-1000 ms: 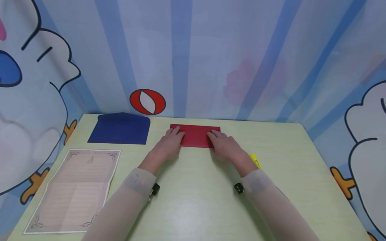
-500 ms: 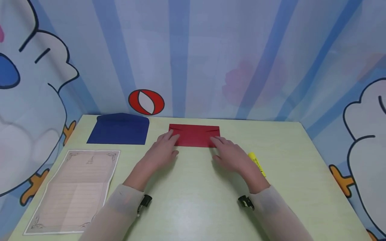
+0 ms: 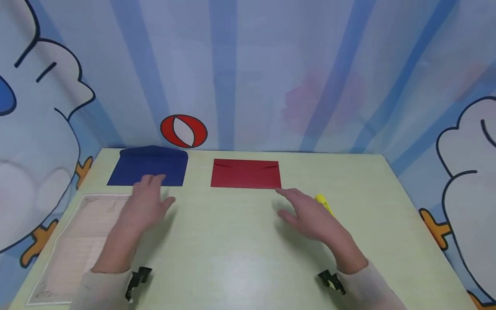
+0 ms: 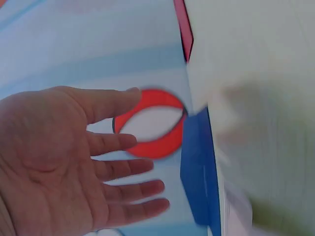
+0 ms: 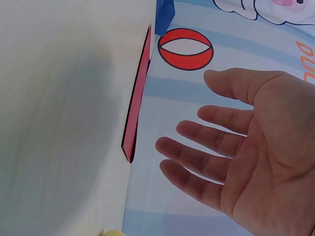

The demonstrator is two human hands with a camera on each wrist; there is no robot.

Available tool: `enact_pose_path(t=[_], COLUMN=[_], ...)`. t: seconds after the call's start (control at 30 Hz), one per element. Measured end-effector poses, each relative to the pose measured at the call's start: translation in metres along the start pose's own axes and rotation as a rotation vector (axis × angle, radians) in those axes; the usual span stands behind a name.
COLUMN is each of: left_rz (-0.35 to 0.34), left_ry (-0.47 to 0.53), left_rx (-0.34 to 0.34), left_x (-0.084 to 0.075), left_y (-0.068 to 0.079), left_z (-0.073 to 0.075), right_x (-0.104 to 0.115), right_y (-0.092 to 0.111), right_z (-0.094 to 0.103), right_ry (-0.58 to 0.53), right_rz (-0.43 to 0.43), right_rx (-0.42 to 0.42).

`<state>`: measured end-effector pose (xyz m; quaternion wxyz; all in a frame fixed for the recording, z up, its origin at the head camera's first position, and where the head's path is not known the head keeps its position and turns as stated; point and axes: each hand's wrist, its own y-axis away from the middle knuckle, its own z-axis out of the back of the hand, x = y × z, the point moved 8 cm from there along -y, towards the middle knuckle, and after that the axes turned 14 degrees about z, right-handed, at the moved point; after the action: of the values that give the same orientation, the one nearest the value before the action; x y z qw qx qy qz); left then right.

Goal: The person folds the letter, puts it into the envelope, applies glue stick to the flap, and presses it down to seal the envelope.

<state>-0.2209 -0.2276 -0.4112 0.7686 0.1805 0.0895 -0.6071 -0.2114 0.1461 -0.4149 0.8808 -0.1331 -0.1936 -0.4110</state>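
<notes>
A red envelope point(image 3: 246, 174) lies at the back middle of the table, its flap folded down. To its left is a blue envelope point(image 3: 145, 165) whose flap points toward the wall. My left hand point(image 3: 143, 206) hovers over the lined paper's upper right, fingertips overlapping the blue envelope's front edge in the head view; in the left wrist view its fingers are spread and hold nothing. My right hand point(image 3: 310, 215) is above the table, with its fingertips near the red envelope's front right corner. In the right wrist view that palm holds nothing and its fingers are extended.
A sheet of lined, bordered paper point(image 3: 73, 249) lies at the left, partly hidden by my left arm. A yellow marker point(image 3: 323, 202) lies just beyond my right hand, which partly covers it. A printed curtain point(image 3: 255, 86) rises behind the table's back edge.
Both hands have come off the red envelope, which now lies with its flap down. My left hand has swung left toward the blue envelope; my right has drawn back slightly.
</notes>
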Motion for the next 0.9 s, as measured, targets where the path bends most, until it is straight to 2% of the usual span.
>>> enact_pose_path(t=[0.1,0.2,0.27,0.37,0.43,0.5,0.57,0.73,0.8,0.9], left_rz=[0.144,0.275,0.363,0.492,0.578,0.63,0.675,0.749,0.786,0.795], left_ry=[-0.023,-0.049,-0.068,-0.095,-0.095,-0.093,-0.085,-0.141,-0.137,-0.109], left_rx=[-0.001,0.022,0.059,0.154,0.223,0.277,0.298,0.247,0.222,0.2], left_x=[0.047,0.094,0.124,0.152,0.163,0.167,0.173,0.185,0.188,0.191], left_y=[-0.005,-0.009,-0.013,-0.01,-0.005,0.003,0.008,0.011,0.011,0.008], left_z=[0.016,0.026,0.028,0.03,0.028,0.025,0.02,0.014,0.015,0.018], right_x=[0.003,0.004,0.005,0.005,0.004,0.002,0.001,0.002,0.002,0.003], right_y=[0.002,0.002,0.002,0.002,0.002,0.003,0.004,0.006,0.006,0.006], right_z=[0.002,0.003,0.003,0.002,0.001,-0.001,-0.004,-0.009,-0.009,-0.008], right_ry=[-0.052,-0.075,-0.087,-0.091,-0.098,-0.109,-0.127,-0.148,-0.144,-0.142], right_rz=[0.021,0.036,0.04,0.035,0.026,0.013,0.004,0.011,0.016,0.018], right_rx=[-0.011,-0.013,-0.009,0.001,0.0,0.002,0.005,0.012,0.008,0.007])
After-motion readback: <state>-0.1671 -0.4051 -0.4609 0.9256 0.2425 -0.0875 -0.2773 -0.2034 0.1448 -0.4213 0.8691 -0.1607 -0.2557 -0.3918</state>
